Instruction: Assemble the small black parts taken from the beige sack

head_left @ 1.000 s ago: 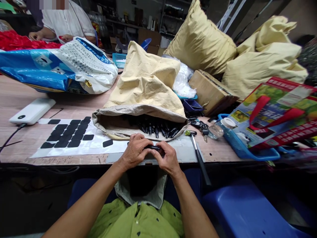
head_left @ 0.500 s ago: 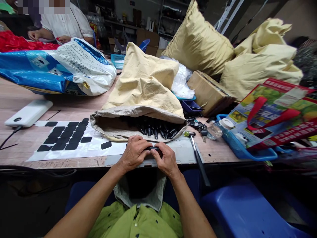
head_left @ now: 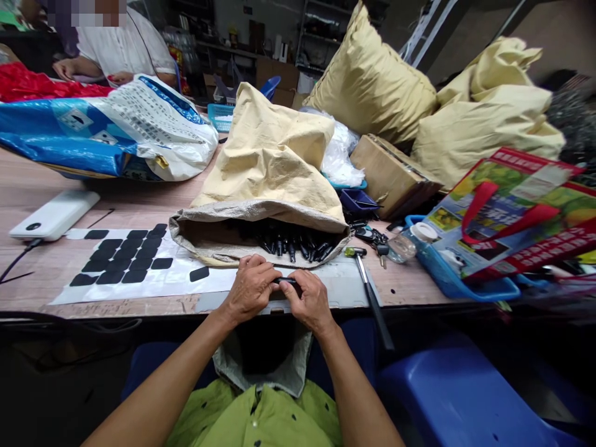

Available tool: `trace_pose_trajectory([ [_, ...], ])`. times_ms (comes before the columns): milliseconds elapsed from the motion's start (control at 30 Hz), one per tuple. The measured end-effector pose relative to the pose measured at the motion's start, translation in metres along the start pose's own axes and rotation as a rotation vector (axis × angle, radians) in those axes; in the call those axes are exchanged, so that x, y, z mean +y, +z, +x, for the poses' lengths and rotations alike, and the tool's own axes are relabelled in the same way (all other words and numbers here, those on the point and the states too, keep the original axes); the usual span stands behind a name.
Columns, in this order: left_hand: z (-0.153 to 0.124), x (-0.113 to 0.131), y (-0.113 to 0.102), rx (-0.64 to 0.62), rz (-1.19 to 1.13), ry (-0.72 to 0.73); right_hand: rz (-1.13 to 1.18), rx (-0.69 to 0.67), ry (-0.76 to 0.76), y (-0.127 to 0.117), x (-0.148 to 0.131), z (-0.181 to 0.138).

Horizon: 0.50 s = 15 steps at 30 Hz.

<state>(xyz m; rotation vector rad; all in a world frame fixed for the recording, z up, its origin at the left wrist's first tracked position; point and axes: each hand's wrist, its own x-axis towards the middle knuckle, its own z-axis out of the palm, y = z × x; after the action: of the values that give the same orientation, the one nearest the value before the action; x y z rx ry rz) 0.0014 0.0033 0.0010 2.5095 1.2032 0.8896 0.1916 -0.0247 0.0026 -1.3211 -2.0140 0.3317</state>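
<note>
Between my two hands is a slim black pen-like piece, mostly covered by fingers. My left hand is closed on its left end, and my right hand pinches the other end. Just beyond my hands gapes the mouth of a cream cloth sack, with many similar black pieces lying inside, their tips toward me. A grey board lies under my hands at the table edge. Over my lap a second sack hangs open, its inside dark.
Black rounded patches on a white sheet and a white power bank lie left. Right are a hammer, keys, a blue basket and a printed bag. A co-worker sits across, behind a blue-white sack.
Less of the black piece shows at my right hand, whose fingers have shifted slightly. My left hand stays nearly in place. The view has shifted a little.
</note>
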Motion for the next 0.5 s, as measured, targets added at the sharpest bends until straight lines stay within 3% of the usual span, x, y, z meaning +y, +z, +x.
trace_pose_trajectory([
  [500, -0.0006, -0.0001, 0.0037, -0.004, -0.026, -0.038, -0.023, -0.009, 0.023, 0.0022, -0.0015, -0.0005],
])
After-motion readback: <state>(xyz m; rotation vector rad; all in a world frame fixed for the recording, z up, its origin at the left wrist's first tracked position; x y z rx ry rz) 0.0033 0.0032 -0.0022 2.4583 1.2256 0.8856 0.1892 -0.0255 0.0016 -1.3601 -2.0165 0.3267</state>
